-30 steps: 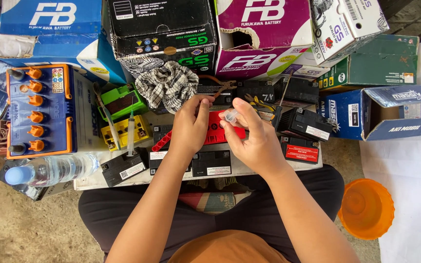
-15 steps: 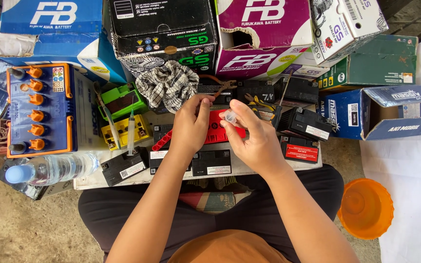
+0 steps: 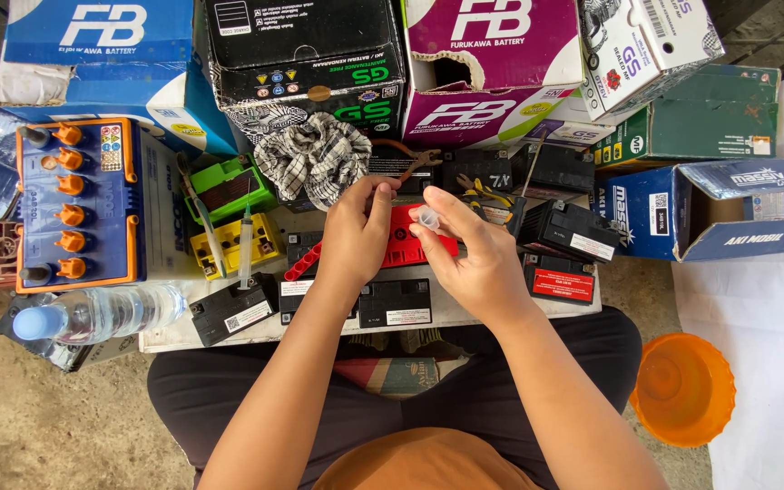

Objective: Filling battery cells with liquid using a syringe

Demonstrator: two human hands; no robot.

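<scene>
A: What fills the top of the frame?

B: A row of cardboard boxes, matt and creased: a blue and white box [image 3: 102, 54] at upper left, a black box [image 3: 306, 59] beside it, a purple box [image 3: 492, 63] at top centre, and an open blue box [image 3: 719, 209] at right, lying on its side

A: And below them?

B: A large blue battery [image 3: 79, 204] at left, a hard plastic block with a column of round orange caps. Just beside it lie a green battery [image 3: 229, 186] and a yellow battery [image 3: 229, 245], both small and boxy. A crumpled checked cloth [image 3: 315, 159] sits above the middle

A: What surface is it all on?

B: A pale flat board [image 3: 174, 331] on rough sandy ground [image 3: 47, 426]. At lower left a clear plastic bottle [image 3: 93, 313] with a blue cap lies on its side. At lower right stands a round orange tub [image 3: 682, 390], glossy, touching a white sheet [image 3: 773, 363]

A: And the hands?

B: In the middle of the frame. The left hand [image 3: 356, 236] is curled, its fingertips pressing the top of a red-lidded battery [image 3: 410, 245], a small black block with a smooth red top, set among other black batteries [image 3: 573, 227]. The right hand [image 3: 469, 249] is half closed, pinching a small clear plastic cap [image 3: 428, 218] between thumb and fingers just above that red top

A: Anything between them?

B: Only a red strip [image 3: 306, 260] of joined plugs, lying slantwise under the left hand
</scene>
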